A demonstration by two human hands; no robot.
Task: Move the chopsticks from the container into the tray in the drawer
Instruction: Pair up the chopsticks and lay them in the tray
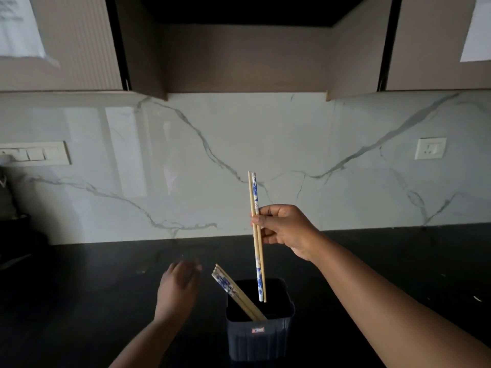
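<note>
A dark ribbed square container point(259, 338) stands on the black countertop near the bottom centre. More chopsticks point(236, 290), plain wood and blue-and-white patterned, lean out of it toward the upper left. My right hand point(285, 229) pinches two chopsticks point(257, 197) upright, one plain and one blue-patterned, with their lower tips hanging over the container's mouth. My left hand point(178, 290) hovers just left of the container with relaxed fingers, holding nothing. No drawer or tray is in view.
The black countertop point(398, 261) runs wide to both sides. A marble backsplash point(212, 168) rises behind it, with a switch plate point(34, 153) at left and a socket point(430, 148) at right. Overhead cabinets point(239, 49) hang above. Dark objects point(13, 224) sit at the far left.
</note>
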